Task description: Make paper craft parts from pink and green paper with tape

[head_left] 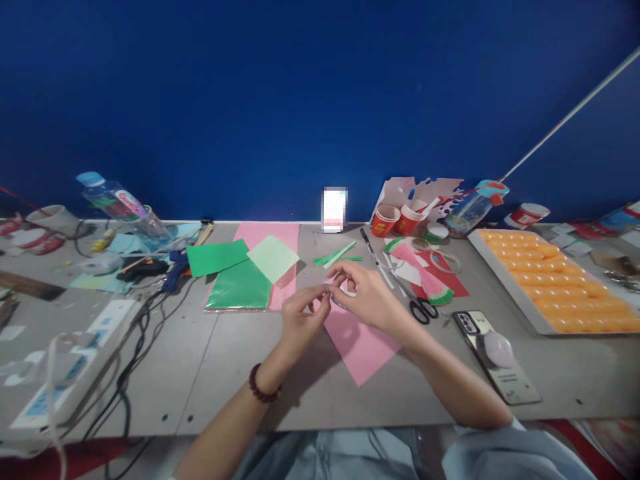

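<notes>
My left hand [305, 315] and my right hand [370, 297] meet above the middle of the table, thumbs and fingertips pinched together. Whatever lies between the fingertips is too small to make out. Beneath my right hand is a sheet of pink paper [364, 353], one corner pointing toward me. Just beyond the fingers lie several thin green paper strips [345, 256]. Black-handled scissors [423, 311] rest to the right, near a pink and green folded paper fan [423, 272]. Left of my hands, a pale green paper square [273, 259] overlaps a packet of green paper [240, 288].
On the right are a phone [523, 387] lying flat and a tray of orange balls [560, 280]. Red paper cups [385, 220] stand at the back by a pen [370, 247]. A power strip [80, 363] and cables crowd the left, near a tilted bottle [117, 203].
</notes>
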`<state>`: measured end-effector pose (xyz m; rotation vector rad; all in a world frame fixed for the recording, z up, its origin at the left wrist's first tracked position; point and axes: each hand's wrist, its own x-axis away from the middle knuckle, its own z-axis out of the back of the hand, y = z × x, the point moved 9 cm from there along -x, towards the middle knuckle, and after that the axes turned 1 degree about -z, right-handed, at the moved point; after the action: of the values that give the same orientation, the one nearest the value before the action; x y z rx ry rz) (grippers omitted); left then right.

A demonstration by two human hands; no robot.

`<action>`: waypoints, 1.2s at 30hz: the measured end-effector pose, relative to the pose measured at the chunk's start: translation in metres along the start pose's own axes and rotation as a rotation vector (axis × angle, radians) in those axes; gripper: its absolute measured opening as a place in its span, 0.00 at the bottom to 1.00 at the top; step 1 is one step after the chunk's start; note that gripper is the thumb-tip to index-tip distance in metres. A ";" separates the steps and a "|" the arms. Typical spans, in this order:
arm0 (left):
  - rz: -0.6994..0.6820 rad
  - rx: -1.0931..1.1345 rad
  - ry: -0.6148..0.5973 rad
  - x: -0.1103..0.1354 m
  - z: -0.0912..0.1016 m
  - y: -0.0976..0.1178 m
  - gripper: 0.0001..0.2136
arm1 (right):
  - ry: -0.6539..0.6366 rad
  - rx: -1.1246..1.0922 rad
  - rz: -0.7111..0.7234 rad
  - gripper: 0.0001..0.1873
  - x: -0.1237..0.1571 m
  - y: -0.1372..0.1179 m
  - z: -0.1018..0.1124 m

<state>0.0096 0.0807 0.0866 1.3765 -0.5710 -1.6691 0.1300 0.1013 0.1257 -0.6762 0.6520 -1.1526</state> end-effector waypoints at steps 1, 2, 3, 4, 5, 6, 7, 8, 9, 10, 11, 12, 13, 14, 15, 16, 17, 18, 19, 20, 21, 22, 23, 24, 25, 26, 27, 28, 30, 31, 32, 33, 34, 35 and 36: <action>-0.006 0.004 -0.005 0.000 0.000 0.001 0.06 | -0.001 0.002 0.000 0.10 0.000 0.000 0.000; -0.010 0.007 -0.010 0.000 0.000 0.001 0.07 | -0.001 0.004 0.002 0.10 0.000 -0.001 0.001; -0.012 0.010 -0.016 0.000 0.000 0.002 0.07 | -0.001 0.006 0.004 0.10 0.001 -0.001 0.001; -0.011 0.013 -0.020 -0.001 0.000 0.002 0.07 | 0.001 0.009 0.009 0.10 0.001 -0.002 0.001; -0.008 0.017 -0.021 -0.001 0.000 0.001 0.07 | 0.001 0.011 0.017 0.10 0.001 -0.002 0.001; -0.001 0.021 -0.018 -0.001 0.001 0.001 0.07 | 0.001 0.013 0.026 0.10 0.001 -0.002 0.000; 0.007 0.027 -0.014 -0.001 0.001 0.000 0.08 | -0.001 0.016 0.033 0.10 0.001 -0.003 -0.001; 0.015 0.032 -0.009 -0.001 0.002 -0.001 0.08 | -0.002 0.021 0.037 0.10 0.000 -0.003 -0.001; 0.020 0.033 -0.002 -0.001 0.002 -0.002 0.08 | -0.005 0.025 0.038 0.09 0.000 -0.002 -0.002; 0.019 0.030 0.007 -0.001 0.003 -0.002 0.08 | -0.009 0.030 0.037 0.09 0.000 -0.002 -0.003; 0.012 0.023 0.016 -0.002 0.003 -0.002 0.08 | -0.012 0.036 0.035 0.09 0.000 -0.001 -0.004; 0.003 0.011 0.026 -0.002 0.004 -0.002 0.08 | -0.012 0.040 0.035 0.09 0.000 -0.001 -0.005; -0.009 -0.001 0.035 -0.002 0.005 -0.001 0.07 | -0.010 0.042 0.039 0.08 0.000 -0.001 -0.005; -0.018 -0.011 0.045 -0.003 0.006 -0.001 0.07 | -0.005 0.043 0.046 0.08 0.000 -0.001 -0.005; -0.022 -0.017 0.050 -0.003 0.007 -0.001 0.06 | 0.001 0.043 0.056 0.08 0.001 -0.002 -0.006; -0.023 -0.018 0.054 -0.004 0.008 -0.001 0.06 | 0.006 0.041 0.065 0.09 0.001 -0.002 -0.006; -0.021 -0.018 0.060 -0.005 0.009 -0.001 0.06 | 0.008 0.037 0.073 0.09 0.001 -0.003 -0.007; -0.020 -0.018 0.068 -0.006 0.011 -0.002 0.06 | 0.008 0.030 0.081 0.10 0.002 -0.004 -0.008; -0.022 -0.023 0.074 -0.007 0.012 -0.002 0.06 | 0.006 0.020 0.087 0.11 0.002 -0.005 -0.009; -0.024 -0.033 0.080 -0.007 0.014 -0.001 0.06 | 0.001 0.009 0.094 0.12 0.003 -0.006 -0.010; -0.030 -0.044 0.083 -0.008 0.015 -0.001 0.06 | 0.000 -0.003 0.100 0.13 0.003 -0.007 -0.011; -0.038 -0.056 0.087 -0.009 0.016 0.000 0.06 | -0.002 -0.015 0.105 0.14 0.004 -0.008 -0.011; -0.048 -0.066 0.088 -0.010 0.017 0.001 0.06 | -0.004 -0.025 0.107 0.14 0.004 -0.009 -0.012; -0.057 -0.073 0.087 -0.011 0.017 0.002 0.07 | -0.006 -0.033 0.105 0.15 0.004 -0.009 -0.012; -0.065 -0.080 0.085 -0.011 0.018 0.002 0.07 | -0.006 -0.041 0.099 0.15 0.005 -0.009 -0.013; -0.072 -0.087 0.081 -0.011 0.018 0.003 0.07 | -0.006 -0.047 0.093 0.15 0.005 -0.009 -0.013; -0.079 -0.093 0.076 -0.012 0.017 0.004 0.07 | -0.006 -0.053 0.087 0.15 0.005 -0.009 -0.013; -0.085 -0.099 0.072 -0.012 0.017 0.004 0.07 | -0.005 -0.058 0.084 0.16 0.005 -0.008 -0.013; -0.098 -0.101 0.061 -0.012 0.016 0.006 0.07 | 0.001 -0.066 0.086 0.16 0.004 -0.007 -0.013; -0.101 -0.095 0.060 -0.012 0.017 0.007 0.07 | 0.005 -0.067 0.088 0.16 0.004 -0.007 -0.013; -0.098 -0.086 0.059 -0.012 0.017 0.007 0.07 | 0.008 -0.067 0.090 0.16 0.004 -0.006 -0.013; -0.088 -0.073 0.058 -0.012 0.017 0.006 0.07 | 0.012 -0.065 0.090 0.16 0.004 -0.006 -0.013; -0.072 -0.061 0.058 -0.013 0.018 0.005 0.07 | 0.013 -0.066 0.087 0.15 0.004 -0.005 -0.013; -0.053 -0.049 0.059 -0.013 0.018 0.004 0.07 | 0.009 -0.068 0.081 0.15 0.003 -0.004 -0.013; -0.033 -0.040 0.064 -0.013 0.019 0.002 0.07 | 0.003 -0.072 0.073 0.14 0.003 -0.004 -0.014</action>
<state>-0.0077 0.0873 0.1011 1.4120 -0.4781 -1.6472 0.1180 0.0956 0.1193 -0.7064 0.7181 -1.0664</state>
